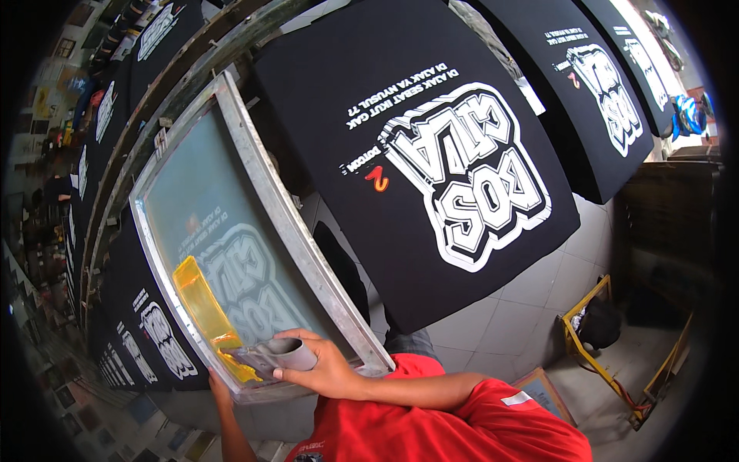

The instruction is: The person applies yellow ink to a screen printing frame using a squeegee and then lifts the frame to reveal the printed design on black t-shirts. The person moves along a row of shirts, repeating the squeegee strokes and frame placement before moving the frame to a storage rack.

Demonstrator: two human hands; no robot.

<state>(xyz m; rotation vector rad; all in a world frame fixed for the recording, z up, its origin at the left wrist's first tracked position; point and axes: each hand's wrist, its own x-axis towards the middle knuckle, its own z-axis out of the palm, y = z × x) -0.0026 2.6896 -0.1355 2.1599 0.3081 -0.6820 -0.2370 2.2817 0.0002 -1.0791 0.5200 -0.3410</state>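
A silkscreen frame (pixel 265 185) with pale metal edges and a blue-grey mesh stands tilted in front of me. White lettering shows through the mesh. A glossy yellow strip (pixel 202 304) runs along its lower left part. My right hand (pixel 327 371) is closed round a grey, hollow roll (pixel 289 353), which looks like a tape roll. A flat grey piece reaches from it to the yellow strip's lower end. At the lower left rim, my left hand (pixel 220 389) grips the frame, its fingers partly hidden by the edge.
A black shirt (pixel 339 100) with a large white print lies on a board to the right of the frame. More printed black shirts (pixel 585 100) lie farther right and along the left. A yellow metal stand (pixel 593 362) holds something dark on the tiled floor (pixel 493 323).
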